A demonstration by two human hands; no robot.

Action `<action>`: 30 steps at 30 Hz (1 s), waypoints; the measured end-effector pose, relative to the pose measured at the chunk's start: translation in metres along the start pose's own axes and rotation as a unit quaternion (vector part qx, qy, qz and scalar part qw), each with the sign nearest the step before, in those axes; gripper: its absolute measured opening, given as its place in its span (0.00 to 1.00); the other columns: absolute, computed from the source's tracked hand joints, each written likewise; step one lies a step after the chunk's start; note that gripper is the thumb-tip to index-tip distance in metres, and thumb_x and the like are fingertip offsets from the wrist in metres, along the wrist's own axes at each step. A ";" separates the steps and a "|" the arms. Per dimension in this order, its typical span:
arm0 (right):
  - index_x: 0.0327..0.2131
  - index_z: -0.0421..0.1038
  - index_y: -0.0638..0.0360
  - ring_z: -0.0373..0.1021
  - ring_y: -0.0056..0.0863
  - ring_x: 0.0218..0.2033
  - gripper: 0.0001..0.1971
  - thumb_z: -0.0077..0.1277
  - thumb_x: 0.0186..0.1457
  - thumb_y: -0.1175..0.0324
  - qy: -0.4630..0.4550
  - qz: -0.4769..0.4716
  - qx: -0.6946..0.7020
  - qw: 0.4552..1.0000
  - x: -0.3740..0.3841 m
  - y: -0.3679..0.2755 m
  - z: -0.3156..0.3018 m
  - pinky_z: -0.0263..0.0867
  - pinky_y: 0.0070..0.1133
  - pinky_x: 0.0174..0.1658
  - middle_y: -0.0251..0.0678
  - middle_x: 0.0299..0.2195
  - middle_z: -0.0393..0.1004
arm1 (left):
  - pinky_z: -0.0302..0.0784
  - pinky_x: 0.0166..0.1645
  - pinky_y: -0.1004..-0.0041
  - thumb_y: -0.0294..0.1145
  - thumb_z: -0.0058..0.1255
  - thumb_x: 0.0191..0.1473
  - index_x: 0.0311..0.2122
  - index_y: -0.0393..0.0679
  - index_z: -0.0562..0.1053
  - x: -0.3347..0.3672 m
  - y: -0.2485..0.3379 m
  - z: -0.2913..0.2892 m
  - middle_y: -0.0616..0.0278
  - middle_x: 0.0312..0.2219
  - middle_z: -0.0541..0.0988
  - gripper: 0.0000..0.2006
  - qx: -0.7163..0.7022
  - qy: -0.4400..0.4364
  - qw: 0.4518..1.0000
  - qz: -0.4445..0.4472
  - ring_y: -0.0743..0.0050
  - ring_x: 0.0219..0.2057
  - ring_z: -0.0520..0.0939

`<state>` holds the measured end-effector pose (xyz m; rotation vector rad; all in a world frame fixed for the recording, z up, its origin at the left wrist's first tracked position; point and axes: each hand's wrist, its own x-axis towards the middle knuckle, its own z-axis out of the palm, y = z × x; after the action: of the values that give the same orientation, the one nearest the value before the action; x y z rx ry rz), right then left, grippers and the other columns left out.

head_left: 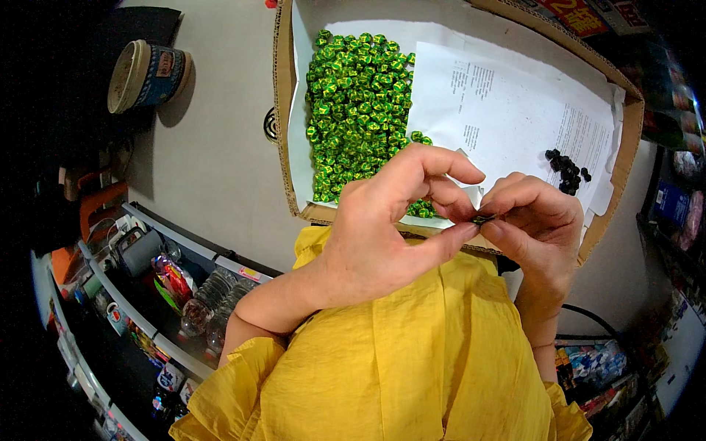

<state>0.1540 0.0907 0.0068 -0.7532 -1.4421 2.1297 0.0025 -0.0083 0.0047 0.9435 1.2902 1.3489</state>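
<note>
Your yellow top (pixel 397 353) in the foreground, with a two-handed pinch above a cardboard box (pixel 624 158), head view.
Your left hand (pixel 390 220) and right hand (pixel 540 220) meet over the box's near edge, thumb and finger of each clamped on a small dark piece (pixel 482 218), partly hidden by your fingertips; your left forefinger curves free above it. Inside, green foil-wrapped pieces (pixel 360 103) crowd the left part; printed paper (pixel 507 95) lies beside them, with black lumps (pixel 566 173) near the right wall. A patterned tub (pixel 147 77) sits left of the box.
</note>
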 end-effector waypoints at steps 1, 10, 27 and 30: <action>0.29 0.71 0.67 0.67 0.19 0.29 0.09 0.53 0.41 0.86 -0.013 0.000 -0.007 1.000 0.001 0.000 -0.001 0.62 0.14 0.32 0.35 0.27 0.71 | 0.70 0.42 0.78 0.12 0.53 0.40 0.43 0.33 0.63 -0.001 0.000 0.000 0.61 0.35 0.71 0.22 0.018 0.004 1.000 0.007 0.79 0.34 0.74; 0.23 0.72 0.65 0.68 0.24 0.24 0.08 0.53 0.33 0.86 -0.106 -0.145 -0.165 0.970 0.013 -0.005 -0.013 0.61 0.15 0.25 0.38 0.25 0.72 | 0.72 0.39 0.77 0.11 0.51 0.38 0.37 0.30 0.70 -0.005 -0.003 0.005 0.55 0.34 0.74 0.16 0.031 0.023 0.997 0.059 0.75 0.33 0.75; 0.24 0.73 0.62 0.66 0.25 0.20 0.13 0.59 0.26 0.78 -0.027 -0.453 -0.435 0.778 0.003 -0.005 -0.008 0.62 0.19 0.21 0.34 0.23 0.70 | 0.70 0.32 0.81 0.18 0.56 0.42 0.31 0.35 0.72 -0.003 -0.005 0.014 0.59 0.27 0.76 0.08 -0.208 0.034 0.977 -0.042 0.76 0.29 0.75; 0.26 0.73 0.62 0.66 0.27 0.21 0.13 0.60 0.28 0.78 -0.017 -0.429 -0.405 0.808 -0.001 -0.002 -0.004 0.62 0.19 0.23 0.34 0.24 0.70 | 0.69 0.31 0.78 0.17 0.54 0.42 0.29 0.35 0.71 0.002 -0.016 0.010 0.58 0.26 0.75 0.07 -0.083 0.024 0.991 0.106 0.72 0.27 0.74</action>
<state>0.1571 0.0937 0.0072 -0.1913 -2.1725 0.8093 0.0142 -0.0055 -0.0096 0.9578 1.1171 1.6243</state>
